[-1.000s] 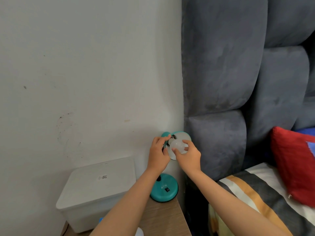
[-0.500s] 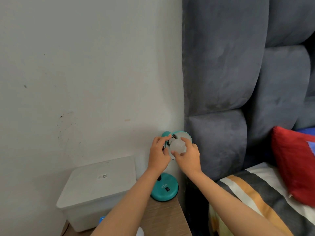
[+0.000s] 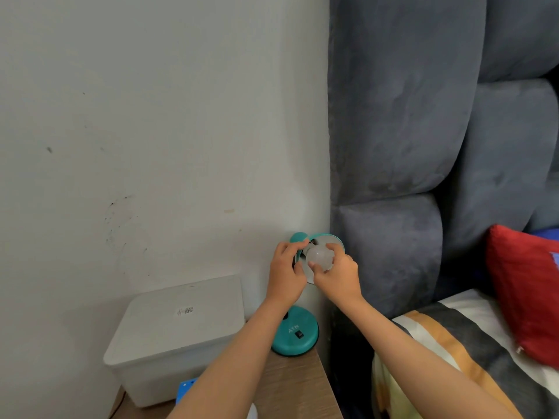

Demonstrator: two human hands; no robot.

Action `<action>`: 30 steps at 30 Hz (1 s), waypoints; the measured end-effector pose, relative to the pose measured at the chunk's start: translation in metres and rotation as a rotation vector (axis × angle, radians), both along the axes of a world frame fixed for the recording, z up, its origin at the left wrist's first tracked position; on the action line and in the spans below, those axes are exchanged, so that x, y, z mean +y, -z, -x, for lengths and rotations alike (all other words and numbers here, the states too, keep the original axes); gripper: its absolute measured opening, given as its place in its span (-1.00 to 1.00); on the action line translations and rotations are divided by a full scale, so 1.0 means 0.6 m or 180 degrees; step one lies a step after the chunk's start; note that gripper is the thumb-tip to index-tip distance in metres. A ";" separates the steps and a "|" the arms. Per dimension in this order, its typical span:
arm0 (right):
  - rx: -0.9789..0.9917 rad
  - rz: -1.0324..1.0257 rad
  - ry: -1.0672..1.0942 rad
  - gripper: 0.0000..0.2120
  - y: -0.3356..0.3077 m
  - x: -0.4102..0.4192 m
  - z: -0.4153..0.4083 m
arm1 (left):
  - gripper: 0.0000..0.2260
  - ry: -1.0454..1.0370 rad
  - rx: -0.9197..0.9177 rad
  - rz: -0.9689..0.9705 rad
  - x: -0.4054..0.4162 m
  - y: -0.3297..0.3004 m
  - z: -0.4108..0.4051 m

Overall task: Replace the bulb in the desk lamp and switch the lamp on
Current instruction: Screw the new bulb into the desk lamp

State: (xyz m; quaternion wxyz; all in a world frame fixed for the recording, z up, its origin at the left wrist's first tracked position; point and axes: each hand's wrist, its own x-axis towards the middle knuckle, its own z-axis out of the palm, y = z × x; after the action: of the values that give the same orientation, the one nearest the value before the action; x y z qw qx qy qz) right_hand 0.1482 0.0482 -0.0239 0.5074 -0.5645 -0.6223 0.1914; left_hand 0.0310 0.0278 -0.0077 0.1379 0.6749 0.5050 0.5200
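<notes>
A teal desk lamp stands at the back of a wooden nightstand point(image 3: 290, 385), its round base point(image 3: 298, 334) carrying a small black switch point(image 3: 299, 335). The lamp's shade point(image 3: 334, 241) is tipped toward me. A frosted white bulb point(image 3: 321, 257) sits in the mouth of the shade. My right hand point(image 3: 338, 275) grips the bulb with thumb below and fingers over the top. My left hand point(image 3: 286, 273) holds the left rim and back of the shade. The socket is hidden behind the bulb and fingers.
A white lidded plastic box point(image 3: 178, 331) fills the left of the nightstand, with a blue item point(image 3: 185, 387) in front of it. A grey padded headboard point(image 3: 402, 146) rises on the right, beside a striped bed cover point(image 3: 472, 352) and a red pillow point(image 3: 526, 291).
My right hand has turned around the bulb, its fingers shifting from the bulb's right side to over its top. The left hand stays on the shade.
</notes>
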 end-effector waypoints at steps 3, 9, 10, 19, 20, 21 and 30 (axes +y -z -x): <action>0.0038 0.0091 0.0004 -0.45 -0.001 0.003 0.000 | -0.59 0.0002 0.0017 0.0015 0.001 -0.001 0.001; 0.0325 0.0417 -0.0010 -0.40 -0.010 0.005 0.009 | -0.58 -0.0043 0.0009 0.0113 0.002 -0.011 0.007; 0.0278 0.0412 -0.0030 -0.37 -0.012 0.003 0.010 | -0.57 -0.0032 0.0017 0.0153 0.002 -0.015 0.008; -0.0355 0.0070 -0.0180 -0.42 -0.020 -0.014 0.008 | -0.57 -0.0037 0.0075 0.0319 0.007 -0.029 0.010; -0.0344 0.0079 -0.0184 -0.42 -0.019 -0.013 0.007 | -0.57 -0.0043 0.0070 0.0321 0.008 -0.028 0.010; -0.0327 0.0075 -0.0177 -0.42 -0.018 -0.011 0.006 | -0.57 -0.0039 0.0072 0.0316 0.010 -0.027 0.010; -0.0231 0.0258 -0.0187 -0.38 -0.022 -0.007 0.000 | -0.55 0.0070 0.0057 0.0292 -0.001 -0.028 0.012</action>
State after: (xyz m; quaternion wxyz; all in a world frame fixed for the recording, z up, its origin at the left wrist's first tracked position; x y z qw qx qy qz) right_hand 0.1482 0.0439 -0.0104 0.4554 -0.5727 -0.6483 0.2107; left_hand 0.0241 0.0271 0.0089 0.1698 0.6780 0.5221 0.4887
